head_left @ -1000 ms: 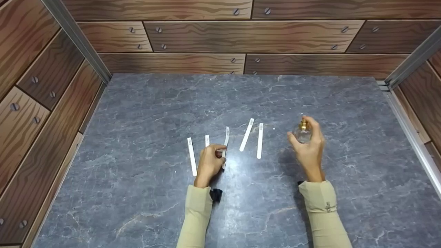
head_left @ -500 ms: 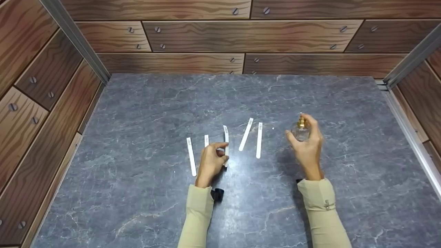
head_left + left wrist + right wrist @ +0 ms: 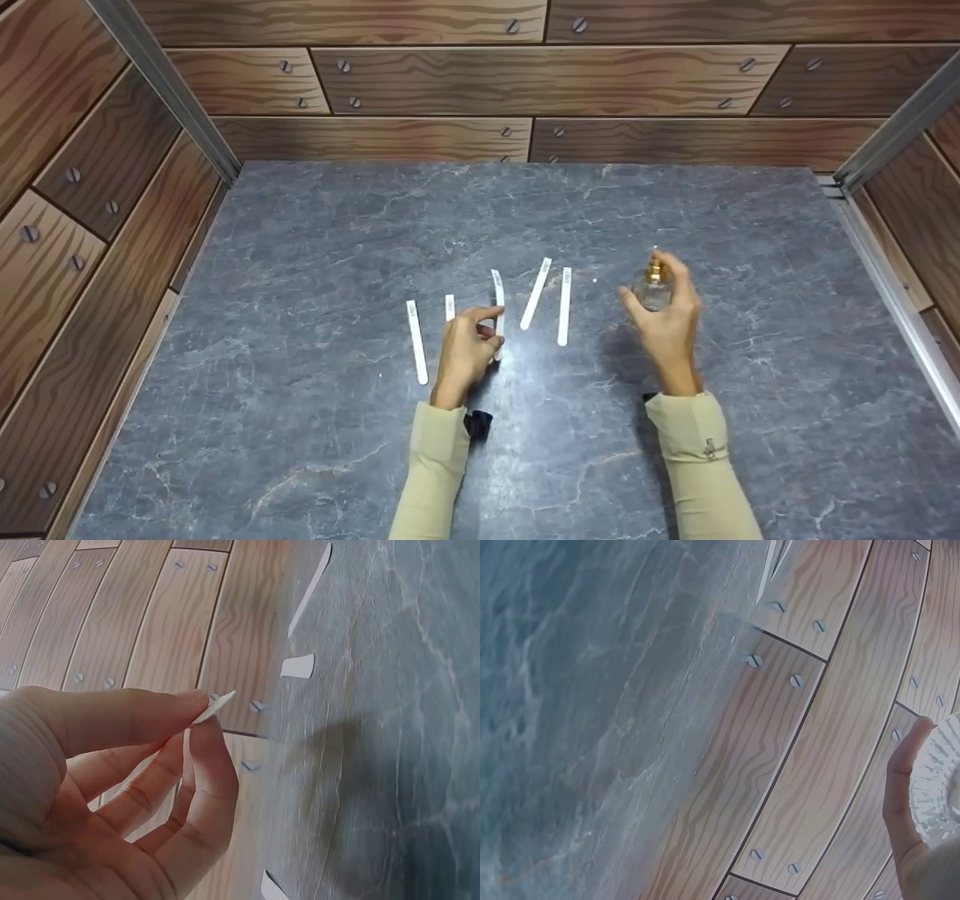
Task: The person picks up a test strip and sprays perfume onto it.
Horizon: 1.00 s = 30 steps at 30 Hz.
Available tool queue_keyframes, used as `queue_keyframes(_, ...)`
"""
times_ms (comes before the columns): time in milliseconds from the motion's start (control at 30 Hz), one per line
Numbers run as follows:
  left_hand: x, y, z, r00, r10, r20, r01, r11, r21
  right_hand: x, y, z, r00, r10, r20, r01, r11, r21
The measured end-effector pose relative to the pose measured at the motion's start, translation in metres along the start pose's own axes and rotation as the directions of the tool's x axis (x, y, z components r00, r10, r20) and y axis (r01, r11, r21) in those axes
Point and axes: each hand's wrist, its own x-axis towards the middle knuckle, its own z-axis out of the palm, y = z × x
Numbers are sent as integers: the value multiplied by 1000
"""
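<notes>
My left hand (image 3: 466,349) pinches a white paper test strip (image 3: 499,289) between thumb and fingers, just above the table. The strip's printed end points away from me; in the left wrist view the strip (image 3: 216,706) shows almost edge-on. To the right, my right hand (image 3: 670,334) grips a clear glass perfume bottle (image 3: 654,295) with a gold neck, index finger at its top. The ridged glass of the bottle (image 3: 933,784) shows at the edge of the right wrist view, its top out of sight there.
More white strips lie on the grey marbled table (image 3: 337,240): one strip (image 3: 418,343) at left, one (image 3: 450,307) partly hidden by my left hand, and two, a slanted strip (image 3: 535,294) and a straighter strip (image 3: 565,307), between my hands. Wood-patterned walls (image 3: 420,79) enclose the table.
My left hand has shifted slightly right and away from me with the pinched strip, whose lean has changed. The right hand and bottle have moved slightly left in the view.
</notes>
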Motion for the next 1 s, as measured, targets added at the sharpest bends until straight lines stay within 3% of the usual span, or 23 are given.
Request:
queue_keyframes(367,-3,2,5,998,53,20,-52,998,-47,-5,2,2,1000,14,1,-14,1000,3)
queue_keyframes(633,-3,4,9,991,106,80,-103,994,-31,-6,2,4,1000,23,1,-23,1000,-19)
queue_keyframes(1000,-2,6,12,978,180,107,-179,984,-21,-7,3,5,1000,11,18,-11,1000,-8)
